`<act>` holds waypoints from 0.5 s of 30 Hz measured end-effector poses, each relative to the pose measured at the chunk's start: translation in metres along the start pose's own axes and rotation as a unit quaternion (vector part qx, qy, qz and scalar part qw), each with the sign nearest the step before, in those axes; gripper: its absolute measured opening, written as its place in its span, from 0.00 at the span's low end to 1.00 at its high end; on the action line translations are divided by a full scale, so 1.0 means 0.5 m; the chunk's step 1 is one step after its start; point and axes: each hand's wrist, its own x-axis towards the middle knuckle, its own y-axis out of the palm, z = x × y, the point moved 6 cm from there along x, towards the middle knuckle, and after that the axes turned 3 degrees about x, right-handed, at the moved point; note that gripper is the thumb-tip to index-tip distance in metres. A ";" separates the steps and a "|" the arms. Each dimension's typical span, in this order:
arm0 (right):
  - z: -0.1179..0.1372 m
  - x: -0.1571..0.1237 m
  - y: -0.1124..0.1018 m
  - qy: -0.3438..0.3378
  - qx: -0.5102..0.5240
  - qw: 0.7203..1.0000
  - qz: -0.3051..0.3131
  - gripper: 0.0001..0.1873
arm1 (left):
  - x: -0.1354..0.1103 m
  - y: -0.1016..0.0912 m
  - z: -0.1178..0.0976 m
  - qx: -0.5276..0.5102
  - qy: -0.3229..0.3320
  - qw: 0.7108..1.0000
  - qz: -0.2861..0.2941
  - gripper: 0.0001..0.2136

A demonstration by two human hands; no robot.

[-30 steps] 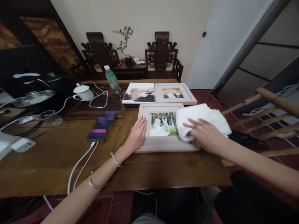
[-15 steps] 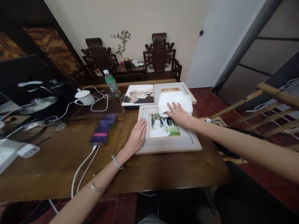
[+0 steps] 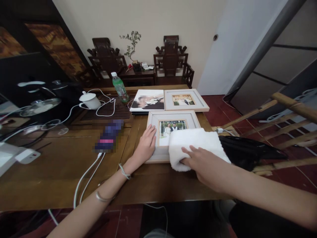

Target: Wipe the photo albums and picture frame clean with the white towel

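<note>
A framed wedding photo, the near picture frame (image 3: 162, 155), lies flat on the wooden table. On its left edge rests my left hand (image 3: 146, 143), fingers stretched out and holding nothing. My right hand (image 3: 201, 162) grips a folded white towel (image 3: 198, 138), thumb tucked under its fold and fingers on top. The towel covers the lower right part of the frame and hangs past its near edge. Behind it lie a second picture frame (image 3: 203, 103) and, to the left, a white-edged photo album or panel (image 3: 148, 100) on top of something dark.
Left on the table (image 3: 138, 185) are a blurred phone (image 3: 109, 135) with cables, a white lidded cup (image 3: 89, 100), a green-labelled bottle (image 3: 120, 87), a pot (image 3: 41, 107) and a power strip (image 3: 8, 158). A wooden rack (image 3: 292, 107) and black bag (image 3: 250, 148) stand right.
My right hand has pulled the towel toward me, from the frame's far right side to its near right corner, uncovering the second frame. My left hand stays on the left edge.
</note>
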 end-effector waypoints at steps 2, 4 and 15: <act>0.008 -0.004 0.002 -0.007 0.011 1.000 -0.004 0.30 | 0.000 0.000 0.000 0.001 -0.003 1.000 0.002 0.18; -0.002 0.008 0.011 -0.007 0.007 1.000 -0.023 0.32 | 0.000 0.000 -0.001 0.002 -0.004 1.000 0.003 0.18; -0.190 0.186 -0.004 0.032 -0.081 0.985 -0.150 0.38 | 0.001 0.001 -0.002 -0.008 -0.007 1.000 0.016 0.18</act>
